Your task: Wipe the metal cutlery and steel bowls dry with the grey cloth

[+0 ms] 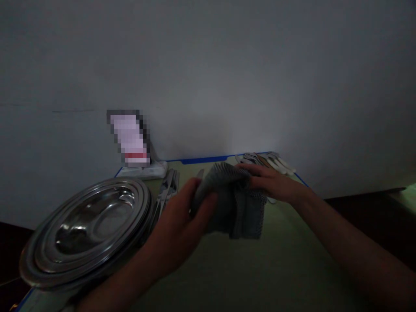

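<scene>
A grey checked cloth point(224, 203) hangs in folds between my two hands, above the middle of the table. My left hand point(188, 216) is closed on its left side, thumb in front and fingers behind. My right hand point(269, 182) grips the cloth's upper right part, fingers bent into the folds. Just above my left fingers shows a pale blade-like tip point(200, 173); whether it is held or lies behind cannot be made out. Under my right hand a small shiny end point(271, 200) peeks out beside the cloth, mostly hidden. The picture is dim and slightly blurred.
Stacked shiny metal plates point(94, 221) stand at the left, with several pieces of cutlery point(167, 190) beside them. More cutlery point(260, 160), some white-handled, lies at the back right. A blurred-out phone point(130, 138) leans on a stand point(146, 171) near the wall. Blue edging point(204, 160) borders the table.
</scene>
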The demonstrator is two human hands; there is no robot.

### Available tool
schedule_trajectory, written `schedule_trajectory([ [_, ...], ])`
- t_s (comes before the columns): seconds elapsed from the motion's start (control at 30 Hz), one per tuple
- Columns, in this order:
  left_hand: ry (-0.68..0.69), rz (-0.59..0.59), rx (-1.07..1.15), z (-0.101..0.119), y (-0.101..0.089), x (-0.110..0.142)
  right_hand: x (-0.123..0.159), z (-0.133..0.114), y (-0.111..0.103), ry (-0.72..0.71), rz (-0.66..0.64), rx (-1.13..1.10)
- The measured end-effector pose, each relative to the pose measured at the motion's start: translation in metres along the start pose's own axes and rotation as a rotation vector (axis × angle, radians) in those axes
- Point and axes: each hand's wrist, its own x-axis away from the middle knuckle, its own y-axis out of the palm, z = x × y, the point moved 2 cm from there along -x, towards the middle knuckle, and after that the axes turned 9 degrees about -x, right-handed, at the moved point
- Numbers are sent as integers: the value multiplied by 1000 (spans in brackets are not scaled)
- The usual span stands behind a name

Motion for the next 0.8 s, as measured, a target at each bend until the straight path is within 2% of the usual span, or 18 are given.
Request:
schedule_trajectory([
  [0.07, -53, -8, 135, 0, -3, -2, -1, 8, -2, 52, -9, 66],
  [0.1, -35, -26, 126, -2, -1, -2, -1, 13, -3, 68, -15, 147],
  [0.13, 11, -48, 58, -5, 2, -1, -2, 16, -4, 68, 6, 247],
  [0.23, 168, 16, -391, -16, 15, 4, -3, 20, -5, 11, 138, 543],
  [0.3, 242, 3, -612, -20, 23, 6, -2, 19, -1, 20, 104, 615],
  [0.37, 299, -79, -705, -20, 28, 7, -1, 17, 6, 82, 28, 604],
  [0.43, 341, -176, -721, -20, 30, 6, 0, 15, 13, 132, 16, 593],
  [0.53, 363, -230, -713, -22, 32, 3, -1, 18, 22, 87, 1, 634],
  [0.67, 333, -230, -714, -33, 38, 0, -2, 25, 23, 19, -89, 722],
  [0.8, 289, -177, -696, -38, 41, -4, -2, 21, 13, 39, -35, 783],
])
